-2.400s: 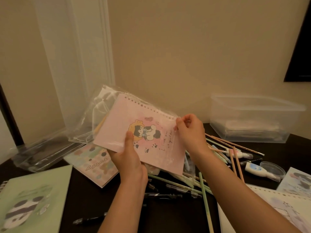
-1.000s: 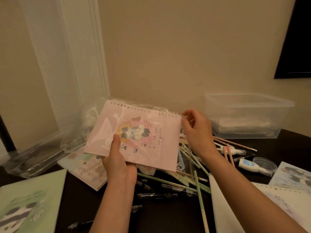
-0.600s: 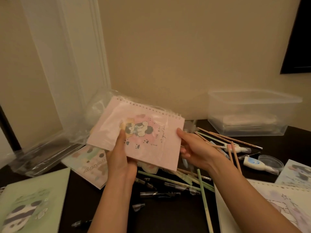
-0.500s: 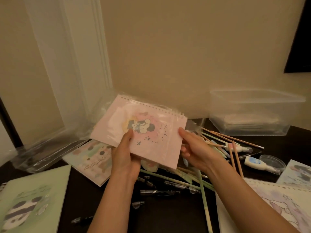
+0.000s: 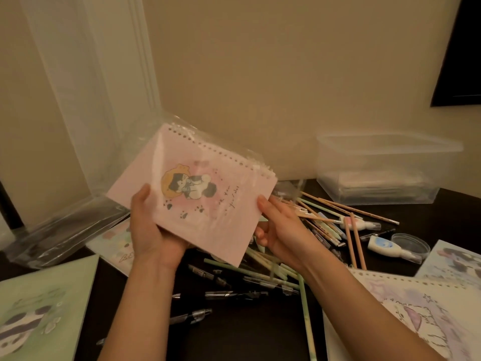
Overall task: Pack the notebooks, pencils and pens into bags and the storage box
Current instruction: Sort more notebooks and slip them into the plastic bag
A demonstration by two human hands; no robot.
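Here, left hand and right hand hold pink notebook edges.

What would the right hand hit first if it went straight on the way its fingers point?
The pink notebook: the right hand points up-left at its right edge and seems to grip it; depth is unclear.

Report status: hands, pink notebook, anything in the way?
Left hand grips pink notebook lower-left, right hand holds its right edge. Notebook lifted, spiral end in clear bag. Loose pens and pencils piled underneath.
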